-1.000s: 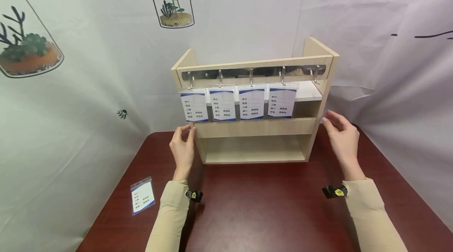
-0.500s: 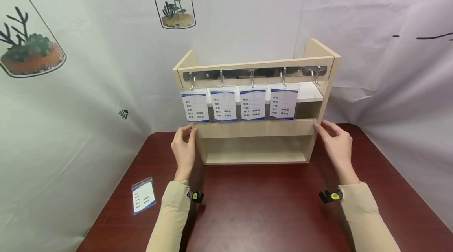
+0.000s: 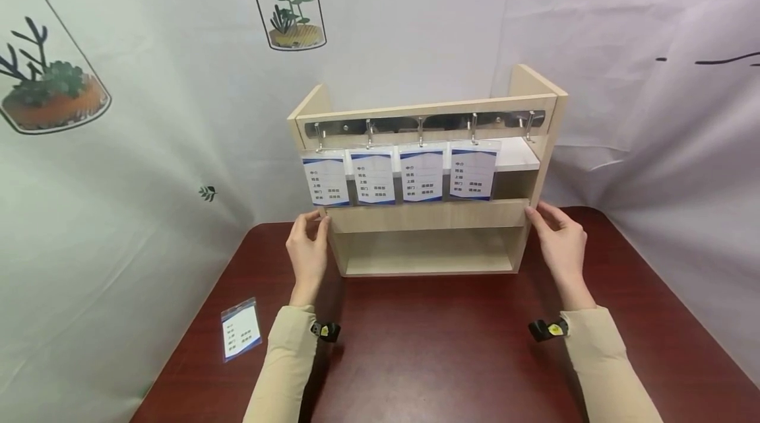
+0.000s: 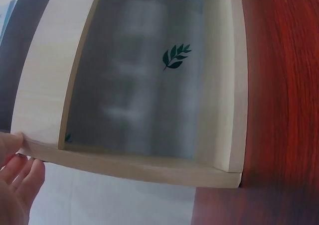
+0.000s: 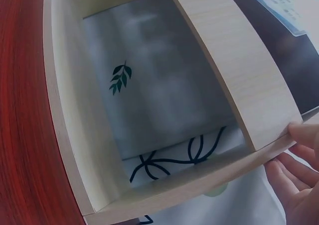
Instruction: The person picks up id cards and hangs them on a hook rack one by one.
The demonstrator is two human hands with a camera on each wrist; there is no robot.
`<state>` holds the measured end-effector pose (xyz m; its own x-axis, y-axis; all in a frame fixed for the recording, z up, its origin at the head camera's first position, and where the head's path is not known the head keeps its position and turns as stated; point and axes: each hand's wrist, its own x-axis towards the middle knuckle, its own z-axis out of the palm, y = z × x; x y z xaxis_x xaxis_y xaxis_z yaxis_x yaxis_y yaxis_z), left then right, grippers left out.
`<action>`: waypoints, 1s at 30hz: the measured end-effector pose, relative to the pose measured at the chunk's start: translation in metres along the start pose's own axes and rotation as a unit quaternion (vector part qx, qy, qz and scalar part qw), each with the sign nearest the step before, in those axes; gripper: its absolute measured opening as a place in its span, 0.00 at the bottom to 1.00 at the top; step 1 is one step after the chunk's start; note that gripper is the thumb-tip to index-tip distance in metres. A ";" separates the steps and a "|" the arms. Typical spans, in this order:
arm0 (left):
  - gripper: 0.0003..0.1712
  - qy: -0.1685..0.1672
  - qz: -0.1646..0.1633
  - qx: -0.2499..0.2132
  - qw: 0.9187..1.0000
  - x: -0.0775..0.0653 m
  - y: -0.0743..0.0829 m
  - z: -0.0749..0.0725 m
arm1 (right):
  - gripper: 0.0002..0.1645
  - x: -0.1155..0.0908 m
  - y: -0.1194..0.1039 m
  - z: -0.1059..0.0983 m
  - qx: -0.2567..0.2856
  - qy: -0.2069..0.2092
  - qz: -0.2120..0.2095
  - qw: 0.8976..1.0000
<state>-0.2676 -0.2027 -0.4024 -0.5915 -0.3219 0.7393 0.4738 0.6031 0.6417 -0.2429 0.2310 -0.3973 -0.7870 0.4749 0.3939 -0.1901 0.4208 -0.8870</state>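
A light wooden shelf rack [image 3: 427,217] stands upright on the table, with a metal hook strip [image 3: 380,125] along its upper board. Several clear-sleeved name badges [image 3: 372,177] hang side by side from the hooks; the rightmost hook [image 3: 530,126] carries none. My left hand [image 3: 307,248] pinches the rack's left side panel between thumb and fingers, as the left wrist view also shows. On the opposite side panel, my right hand [image 3: 561,238] has the same pinch, thumb in front and fingers behind. Another badge [image 3: 241,329] lies flat on the table, left of my left forearm.
The dark red table [image 3: 439,344] extends around the rack. Behind it and at both sides hangs a pale cloth backdrop [image 3: 415,20] printed with plants. A white shelf board [image 3: 518,154] shows inside the rack at upper right.
My right hand has come in from the right and taken hold of the rack's right side panel. My left hand keeps its grip, and the rack looks practically unmoved.
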 end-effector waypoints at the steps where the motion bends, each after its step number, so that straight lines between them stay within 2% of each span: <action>1: 0.13 -0.004 0.002 0.002 1.000 0.000 0.000 -0.001 | 0.29 0.000 0.000 0.000 0.002 0.000 0.000 1.000; 7: 0.15 -0.039 0.015 0.012 0.999 0.002 -0.002 -0.010 | 0.30 0.000 0.001 0.003 0.007 -0.003 -0.014 1.000; 14: 0.15 -0.078 0.040 0.040 0.995 0.007 -0.010 -0.030 | 0.30 0.002 0.000 0.003 0.002 -0.006 -0.013 1.000; 20: 0.11 -0.084 0.061 0.089 0.991 0.013 -0.024 -0.057 | 0.31 0.002 -0.001 0.002 -0.002 -0.010 -0.011 1.000; 25: 0.07 -0.096 0.080 0.142 0.982 0.015 -0.034 -0.084 | 0.30 0.002 -0.001 0.000 -0.014 -0.010 -0.011 1.000; 30: 0.05 -0.099 0.081 0.181 0.975 0.019 -0.043 -0.110 | 0.30 0.004 0.001 -0.001 -0.017 -0.014 -0.028 0.999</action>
<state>-0.2278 -0.3152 -0.3933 -0.6593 -0.0752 0.7481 0.3311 0.8643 0.3787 -0.2457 0.2338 -0.3970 -0.7912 0.4285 0.4362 -0.2150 0.4729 -0.8545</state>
